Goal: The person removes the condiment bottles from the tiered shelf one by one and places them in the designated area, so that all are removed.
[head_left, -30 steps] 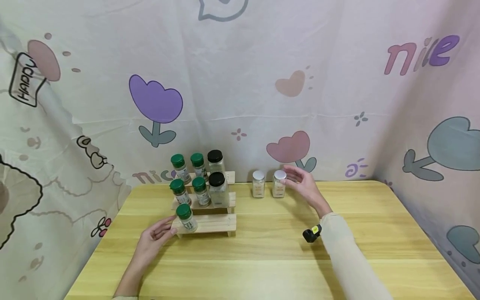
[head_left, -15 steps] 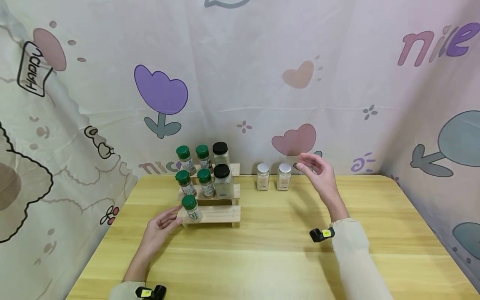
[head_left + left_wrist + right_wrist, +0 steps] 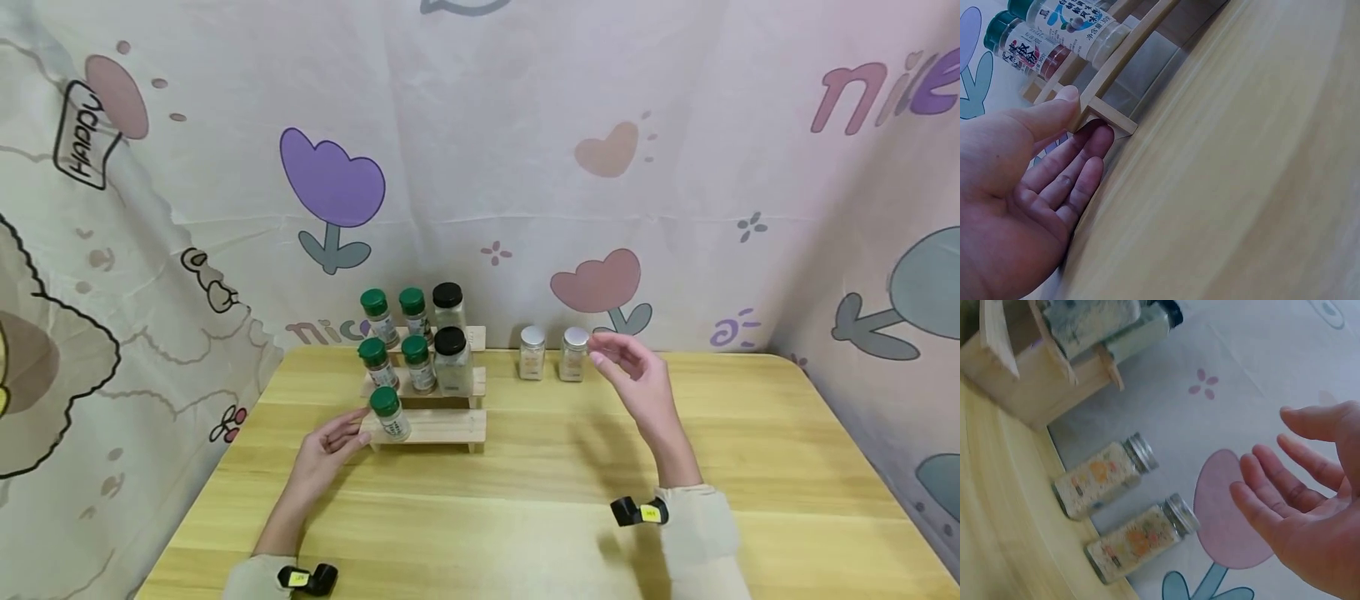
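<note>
My left hand (image 3: 318,458) is at the front left end of a three-tier wooden spice rack (image 3: 450,425). In the left wrist view, its thumb lies on the lowest step's end and the fingers curl beneath, pinching it. Close above the thumb stands a green-lidded spice jar (image 3: 1079,28). My right hand (image 3: 641,383) hovers by the right one of two silver-lidded square glass jars (image 3: 572,358), thumb and fingers spread and holding nothing. The right wrist view shows a gap between this hand and that jar (image 3: 1138,544). The other silver-lidded jar (image 3: 532,357) stands just left of it.
Green-lidded jars (image 3: 418,367) and two black-lidded jars (image 3: 453,367) fill the upper tiers of the rack. All stand on a wooden table (image 3: 525,517). A patterned cloth (image 3: 480,167) hangs behind the table's back edge.
My right hand leaves the right silver-lidded jar's lid, rises to the right, then comes back down close to it. The left hand stays at the rack. The head view shifts slightly.
</note>
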{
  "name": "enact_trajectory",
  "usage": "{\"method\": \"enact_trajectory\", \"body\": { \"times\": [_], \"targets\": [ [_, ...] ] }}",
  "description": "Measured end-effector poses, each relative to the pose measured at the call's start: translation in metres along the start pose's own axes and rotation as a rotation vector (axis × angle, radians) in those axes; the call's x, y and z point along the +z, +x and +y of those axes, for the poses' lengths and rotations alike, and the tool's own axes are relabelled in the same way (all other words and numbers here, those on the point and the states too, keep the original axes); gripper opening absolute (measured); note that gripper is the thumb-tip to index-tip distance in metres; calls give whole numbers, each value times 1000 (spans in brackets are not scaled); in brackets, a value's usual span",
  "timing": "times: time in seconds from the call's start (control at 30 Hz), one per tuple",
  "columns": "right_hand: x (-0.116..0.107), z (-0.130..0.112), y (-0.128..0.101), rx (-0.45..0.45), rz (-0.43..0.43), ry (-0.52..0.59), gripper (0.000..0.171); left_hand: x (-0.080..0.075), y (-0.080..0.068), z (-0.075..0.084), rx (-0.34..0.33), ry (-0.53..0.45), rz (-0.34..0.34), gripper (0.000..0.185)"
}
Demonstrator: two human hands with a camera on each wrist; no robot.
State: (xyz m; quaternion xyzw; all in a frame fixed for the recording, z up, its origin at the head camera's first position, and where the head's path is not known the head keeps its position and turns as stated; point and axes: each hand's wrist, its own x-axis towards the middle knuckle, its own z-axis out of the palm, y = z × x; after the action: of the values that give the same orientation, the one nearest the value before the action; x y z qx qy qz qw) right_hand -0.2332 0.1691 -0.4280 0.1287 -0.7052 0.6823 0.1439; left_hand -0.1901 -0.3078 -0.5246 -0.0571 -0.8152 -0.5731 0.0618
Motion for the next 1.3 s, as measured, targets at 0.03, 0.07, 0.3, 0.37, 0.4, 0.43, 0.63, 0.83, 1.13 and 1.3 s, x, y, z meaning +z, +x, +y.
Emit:
{"method": "enact_trajectory", "body": {
  "times": [0.03,0.07,0.3,0.37,0.4,0.43,0.63,0.83,1.13,1.3],
  "targets": [
    [1,-1,-3,7,-4,9,33,0,0,0,-3,2,-3,45],
    [3,-1,-5,11,-9,15,32,1,0,1,-7,2,-5,45],
    [21,0,-14,11,-67,18,30,-2,0,-1,-35,30,2,46],
    [27,1,-16,15,-87,14,29,-3,0,-2,-37,34,6,46],
    [30,1,-16,17,-99,13,28,-4,0,-2,-37,33,8,46],
    [33,1,-17,23,-110,11,28,-4,0,-2,-39,34,11,46],
    [47,-1,-22,56,-154,13,27,-4,1,-2,-36,28,9,45],
    [59,0,-27,41,-201,3,28,-2,0,-3,-37,20,7,45],
    [87,2,-34,22,-285,-16,27,-5,1,-3,-39,21,2,46],
    [103,2,-41,32,-327,-4,30,-2,1,-2,-25,8,3,45]
  ]
}}
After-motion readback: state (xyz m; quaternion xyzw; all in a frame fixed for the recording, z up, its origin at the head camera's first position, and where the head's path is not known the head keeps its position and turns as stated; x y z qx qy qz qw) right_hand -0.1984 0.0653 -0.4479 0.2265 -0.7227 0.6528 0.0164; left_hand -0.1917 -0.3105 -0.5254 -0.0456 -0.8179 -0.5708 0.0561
